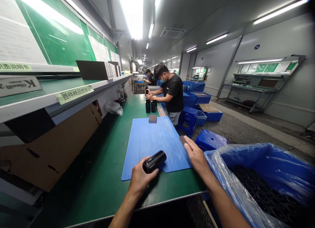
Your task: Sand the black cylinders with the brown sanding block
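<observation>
Black cylinder (155, 159) in left hand (141, 177), tilted, over near part of blue mat (147, 139) on green surface (105, 162); mat contact unclear. Left fingers wrapped round cylinder. Right fingers gripping brown block (182, 139), right hand (197, 155) at mat's right edge. Second brown block (152, 119) on mat's far end. Lined blue bin (283, 160) right, dark round parts (267, 192) inside.

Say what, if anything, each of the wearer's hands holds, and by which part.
The left hand holds a glossy black cylinder by its near end; the right hand holds a brown block, its gripped part mostly hidden.
</observation>
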